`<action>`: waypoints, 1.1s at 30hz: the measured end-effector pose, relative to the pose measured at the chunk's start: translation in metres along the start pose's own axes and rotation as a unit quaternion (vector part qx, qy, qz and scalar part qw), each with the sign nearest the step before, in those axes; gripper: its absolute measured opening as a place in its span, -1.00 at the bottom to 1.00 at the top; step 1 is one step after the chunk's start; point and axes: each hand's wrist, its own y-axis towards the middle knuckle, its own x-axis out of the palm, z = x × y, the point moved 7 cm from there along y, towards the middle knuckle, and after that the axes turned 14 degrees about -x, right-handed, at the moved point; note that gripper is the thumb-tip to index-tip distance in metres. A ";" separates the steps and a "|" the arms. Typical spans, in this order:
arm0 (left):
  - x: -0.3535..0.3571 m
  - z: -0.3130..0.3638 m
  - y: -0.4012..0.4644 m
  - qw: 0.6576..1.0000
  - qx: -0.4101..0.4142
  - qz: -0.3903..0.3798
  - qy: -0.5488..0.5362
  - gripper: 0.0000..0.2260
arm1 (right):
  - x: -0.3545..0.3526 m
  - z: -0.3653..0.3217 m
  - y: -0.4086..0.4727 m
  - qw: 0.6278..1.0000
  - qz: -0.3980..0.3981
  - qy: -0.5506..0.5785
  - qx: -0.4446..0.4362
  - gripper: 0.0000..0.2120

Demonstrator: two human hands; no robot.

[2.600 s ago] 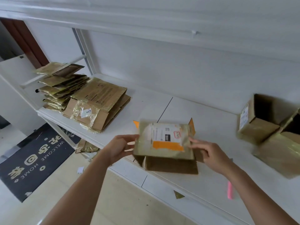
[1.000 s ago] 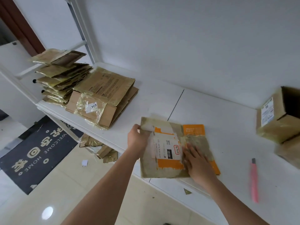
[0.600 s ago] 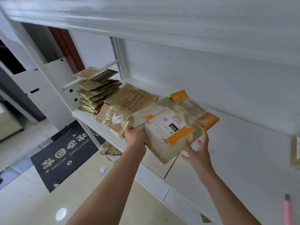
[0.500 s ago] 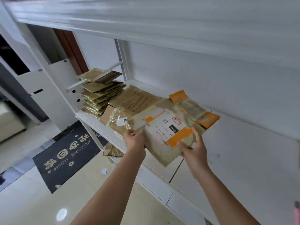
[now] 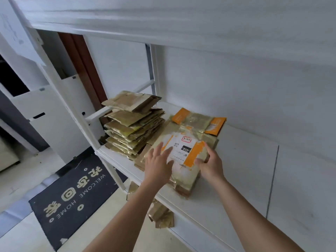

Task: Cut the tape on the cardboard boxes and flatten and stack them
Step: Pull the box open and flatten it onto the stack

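Note:
A flattened cardboard box (image 5: 189, 140) with orange flaps and a white shipping label lies on top of the nearer pile of flat boxes on the white shelf (image 5: 241, 171). My left hand (image 5: 158, 164) lies flat on its left side with straight, spread fingers. My right hand (image 5: 211, 162) holds its right edge, fingers curled over the side. A taller stack of flattened boxes (image 5: 132, 124) stands just to the left, at the shelf's end.
The shelf's upper board (image 5: 163, 20) runs overhead and a white upright post (image 5: 72, 99) stands at the left end. Below lie loose cardboard scraps (image 5: 160, 215) on the floor and a black "WELCOME HOME" mat (image 5: 76, 195). The shelf to the right is bare white.
The flattened orange-flapped box went from the shelf's middle up and left in both hands and now lies on the nearer pile. My left hand has let go and lies flat on it.

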 end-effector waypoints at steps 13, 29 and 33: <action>0.075 -0.028 0.069 0.967 0.059 -0.196 0.155 -0.39 | 0.049 0.062 0.000 0.890 -0.188 -0.413 -0.040 -0.39; 0.003 0.053 0.007 0.921 0.250 0.090 0.286 -0.49 | -0.035 -0.017 -0.037 0.891 -0.047 -0.425 -0.152 -0.56; 0.006 0.102 -0.044 0.913 0.297 0.095 0.264 -0.52 | -0.090 -0.032 -0.068 0.872 0.009 -0.454 -0.183 -0.64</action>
